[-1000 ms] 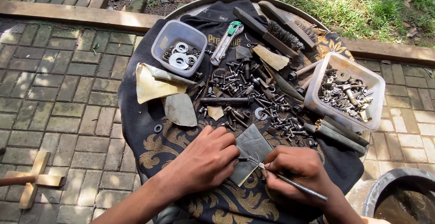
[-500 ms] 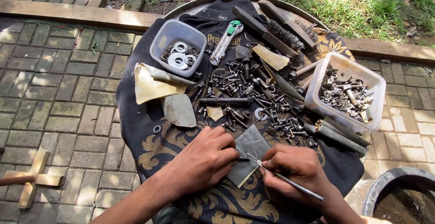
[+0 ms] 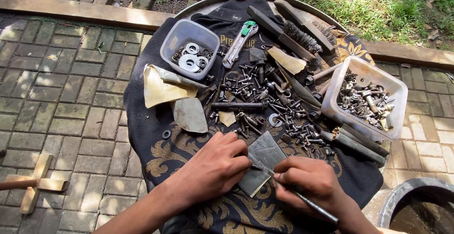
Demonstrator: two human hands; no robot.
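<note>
Sandpaper (image 3: 262, 160) lay pinned under our left hand (image 3: 213, 167) fingertips. Our right hand (image 3: 309, 184) fingers pinched a thin rod (image 3: 302, 197) against it; we judged rubbing underway, with the bolt heap (image 3: 265, 104) beyond untouched.

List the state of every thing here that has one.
Left hand: pressing the grey sheet flat.
Right hand: gripping a thin rod.
Left tub: open, holds washers.
Right tub: open, full of bolts.
Utility knife: lying flat.
Wire brush: lying flat.
</note>
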